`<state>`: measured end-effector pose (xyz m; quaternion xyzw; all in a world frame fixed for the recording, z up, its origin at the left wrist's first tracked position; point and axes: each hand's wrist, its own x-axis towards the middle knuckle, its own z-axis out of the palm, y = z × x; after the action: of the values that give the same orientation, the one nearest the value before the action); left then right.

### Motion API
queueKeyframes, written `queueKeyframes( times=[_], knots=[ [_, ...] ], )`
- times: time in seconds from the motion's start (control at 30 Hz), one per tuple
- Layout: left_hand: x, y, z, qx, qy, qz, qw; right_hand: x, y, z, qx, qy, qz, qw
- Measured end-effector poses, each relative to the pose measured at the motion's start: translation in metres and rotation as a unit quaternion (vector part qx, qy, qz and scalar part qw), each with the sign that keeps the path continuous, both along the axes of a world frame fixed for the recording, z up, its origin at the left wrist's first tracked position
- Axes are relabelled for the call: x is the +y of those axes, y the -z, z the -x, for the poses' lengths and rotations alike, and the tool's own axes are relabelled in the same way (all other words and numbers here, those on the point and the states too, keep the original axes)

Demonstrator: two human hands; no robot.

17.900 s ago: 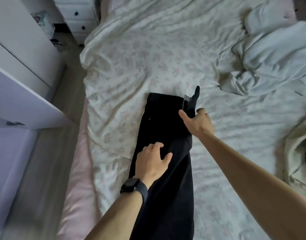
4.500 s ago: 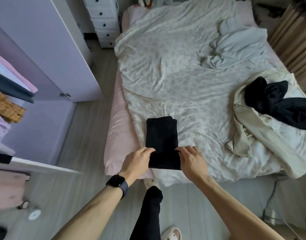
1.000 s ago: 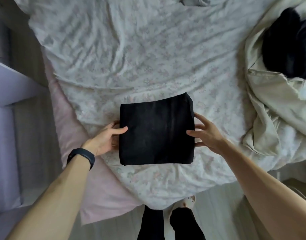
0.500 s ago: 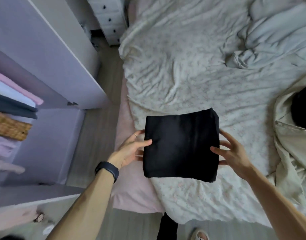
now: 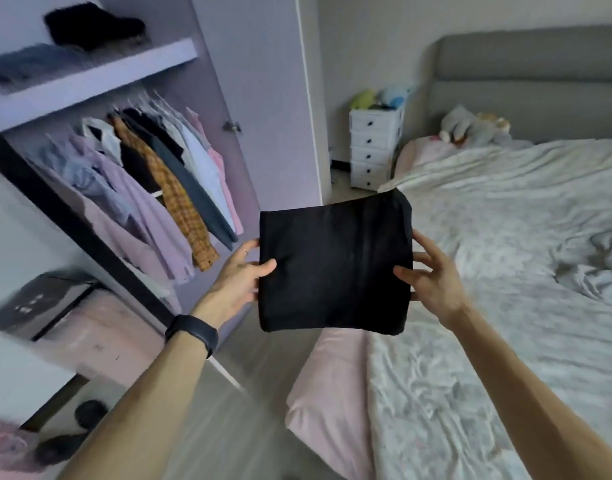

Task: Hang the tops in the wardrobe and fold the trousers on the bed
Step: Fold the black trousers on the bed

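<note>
The black trousers, folded into a flat square, are up in the air between the bed and the open wardrobe. My left hand grips their left edge, thumb on top and fingers underneath. My right hand grips the right edge the same way. Several tops on hangers hang from the wardrobe rail to the left.
A wardrobe shelf above the rail carries folded dark clothes. The wardrobe door stands open. A white drawer unit stands by the grey headboard. Soft toys lie at the bed's head. A crumpled grey garment lies at right.
Both hands have lifted the folded trousers off the bed and carried them left. My view has swung up toward the wardrobe and the head of the bed.
</note>
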<state>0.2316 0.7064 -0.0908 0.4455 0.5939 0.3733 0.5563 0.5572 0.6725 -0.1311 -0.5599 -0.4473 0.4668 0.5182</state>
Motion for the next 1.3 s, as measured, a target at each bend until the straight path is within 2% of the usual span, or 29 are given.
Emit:
queueKeyframes(
  times=[0.2, 0.37, 0.53, 0.87, 1.03, 1.3],
  knots=[
    [0.031, -0.015, 0.059, -0.024, -0.131, -0.062, 0.989, 0.072, -0.02, 0.086, -0.057, 0.009, -0.064, 0.996],
    [0.076, -0.015, 0.094, -0.024, -0.148, -0.081, 0.985, 0.131, -0.032, 0.131, -0.11, 0.006, -0.084, 0.99],
    [0.125, -0.028, 0.119, -0.033, -0.151, -0.082, 0.984, 0.171, -0.04, 0.155, -0.12, 0.025, -0.085, 0.989],
    [0.22, -0.065, 0.135, -0.028, -0.254, -0.15, 0.955, 0.273, -0.083, 0.201, -0.166, 0.034, -0.155, 0.973],
    [0.285, -0.091, 0.147, -0.061, -0.296, -0.198, 0.932, 0.348, -0.116, 0.229, -0.158, 0.018, -0.199, 0.967],
    [0.441, -0.155, 0.2, -0.024, -0.361, -0.27, 0.893, 0.542, -0.174, 0.294, -0.123, -0.046, -0.258, 0.957]
  ],
)
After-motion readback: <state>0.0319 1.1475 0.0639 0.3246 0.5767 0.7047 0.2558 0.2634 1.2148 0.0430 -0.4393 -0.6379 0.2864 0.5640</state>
